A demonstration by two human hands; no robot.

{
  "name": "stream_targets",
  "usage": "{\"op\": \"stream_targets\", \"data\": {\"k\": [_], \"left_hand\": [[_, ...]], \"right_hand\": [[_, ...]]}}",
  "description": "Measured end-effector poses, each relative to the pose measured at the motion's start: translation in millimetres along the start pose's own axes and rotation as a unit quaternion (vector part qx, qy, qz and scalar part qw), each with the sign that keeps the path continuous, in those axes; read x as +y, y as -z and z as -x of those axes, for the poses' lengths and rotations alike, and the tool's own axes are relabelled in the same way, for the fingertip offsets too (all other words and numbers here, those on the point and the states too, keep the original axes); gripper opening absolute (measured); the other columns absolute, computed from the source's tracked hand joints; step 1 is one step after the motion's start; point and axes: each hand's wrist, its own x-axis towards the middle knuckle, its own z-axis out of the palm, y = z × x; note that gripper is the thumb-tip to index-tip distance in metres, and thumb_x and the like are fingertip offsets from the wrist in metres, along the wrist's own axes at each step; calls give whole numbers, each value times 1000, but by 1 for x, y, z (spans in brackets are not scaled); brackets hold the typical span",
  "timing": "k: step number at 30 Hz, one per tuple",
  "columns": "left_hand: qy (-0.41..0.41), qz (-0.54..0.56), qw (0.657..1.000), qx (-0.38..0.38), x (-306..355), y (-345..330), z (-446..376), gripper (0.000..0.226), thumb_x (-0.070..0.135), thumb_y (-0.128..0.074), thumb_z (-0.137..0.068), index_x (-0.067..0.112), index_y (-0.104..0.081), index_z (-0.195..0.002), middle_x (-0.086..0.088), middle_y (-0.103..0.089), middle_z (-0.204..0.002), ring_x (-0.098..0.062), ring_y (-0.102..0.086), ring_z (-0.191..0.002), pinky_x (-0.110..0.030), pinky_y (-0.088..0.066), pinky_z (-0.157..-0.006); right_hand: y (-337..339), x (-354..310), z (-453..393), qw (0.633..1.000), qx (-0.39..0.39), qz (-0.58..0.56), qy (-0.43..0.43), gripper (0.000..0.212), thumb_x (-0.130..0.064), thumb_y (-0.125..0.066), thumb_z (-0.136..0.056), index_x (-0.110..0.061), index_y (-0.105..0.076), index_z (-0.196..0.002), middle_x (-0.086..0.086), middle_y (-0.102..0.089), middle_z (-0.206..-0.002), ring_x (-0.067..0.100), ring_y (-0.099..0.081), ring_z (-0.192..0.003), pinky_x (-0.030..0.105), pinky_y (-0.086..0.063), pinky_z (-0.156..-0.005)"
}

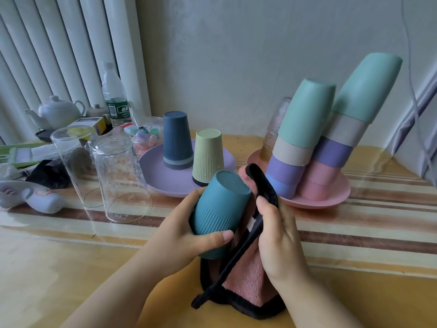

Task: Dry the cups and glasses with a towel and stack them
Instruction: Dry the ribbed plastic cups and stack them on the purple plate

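Observation:
My left hand (189, 235) grips a teal ribbed cup (218, 209), held bottom-up and tilted above the table. My right hand (276, 235) holds a pink towel with black trim (246, 280) against the cup's right side; the towel's lower end rests on the table. Upside down on a purple plate (165, 183) stand a dark blue cup (177, 140) and a pale green cup (208, 157). A pink plate (331, 197) carries two leaning stacks of inverted cups (305, 133), (350, 119). Left of the purple plate, two clear glasses (118, 176), (71, 157) are mouth-down on the table.
A textured glass (274, 129) stands behind the stacks. At the back left are a water bottle (114, 98), a white teapot (56, 112), a jar of clips (144, 138) and other clutter. A wall closes the back. The wooden table has a striped cloth under clear film.

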Motion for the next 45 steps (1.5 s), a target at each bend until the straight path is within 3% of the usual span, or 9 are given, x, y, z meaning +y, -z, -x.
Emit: {"op": "stream_targets", "data": {"k": [7, 12, 16, 21, 29, 33, 37, 40, 45], "left_hand": [[16, 12, 984, 176, 12, 15, -2, 58, 58, -77, -50, 54, -59, -104, 7, -57, -115, -13, -57, -109, -40, -53, -91], [27, -19, 970, 241, 46, 30, -17, 42, 30, -87, -67, 36, -59, -97, 11, -67, -90, -9, -63, -88, -31, -57, -77], [30, -48, 961, 272, 73, 47, -41, 41, 19, -81, -75, 22, -58, -108, 7, -66, -95, 5, -63, -74, -18, -56, -69], [32, -80, 947, 310, 103, 98, -105, 52, 25, -84, -72, 10, -60, -115, -1, -68, -99, -14, -67, -86, -28, -58, -74], [134, -209, 937, 246, 76, 122, -178, 50, 26, -80, -77, 10, -57, -118, -5, -61, -104, -23, -56, -89, -26, -47, -63], [178, -261, 920, 230, 57, 120, -191, 54, 25, -82, -75, 4, -58, -118, -10, -61, -105, -26, -55, -90, -35, -51, -81], [220, -297, 908, 199, 43, 115, -193, 57, 24, -82, -75, 0, -56, -119, -11, -58, -103, -28, -52, -89, -34, -45, -78], [246, -321, 898, 173, 35, 109, -193, 63, 23, -81, -76, 0, -50, -126, -11, -54, -104, -31, -54, -98, -35, -44, -82], [283, -337, 886, 146, 24, 107, -193, 71, 29, -84, -73, 0, -48, -128, -17, -62, -117, -33, -62, -100, -41, -53, -93]], "right_hand": [[1, 16, -3, 988, -38, 121, -94, 21, -19, -45, -97, -30, -63, -94, -21, -67, -85, -18, -55, -79, 0, -37, -69], [1, 17, -4, 979, -72, 182, -64, 16, -18, -46, -97, -19, -53, -82, 1, -53, -77, 1, -49, -70, 10, -38, -65], [4, 24, -4, 978, -78, 177, -78, 18, -22, -46, -97, -10, -57, -89, 17, -63, -83, 16, -53, -70, 13, -39, -61], [3, 23, -5, 977, -80, 184, -68, 21, -18, -48, -96, -34, -55, -84, -9, -64, -81, -19, -54, -76, 1, -38, -69], [3, 27, -9, 981, -82, 166, -49, 25, -15, -51, -94, -39, -56, -91, -17, -67, -82, -22, -54, -80, -1, -36, -70], [3, 32, -8, 982, -77, 166, -46, 19, -39, -45, -86, -34, -59, -97, -20, -66, -79, -18, -56, -82, 0, -36, -70], [2, 30, -6, 983, -82, 162, -37, 13, -38, -44, -91, -36, -57, -93, -11, -67, -90, -13, -56, -87, 2, -37, -75], [1, 33, -4, 984, -78, 160, -20, 36, -54, -37, -82, -31, -60, -98, -20, -65, -85, -11, -57, -86, 3, -37, -76], [1, 32, -5, 982, -78, 172, -16, 16, -38, -42, -88, -32, -55, -82, -24, -61, -80, -9, -55, -74, 3, -36, -68]]}}
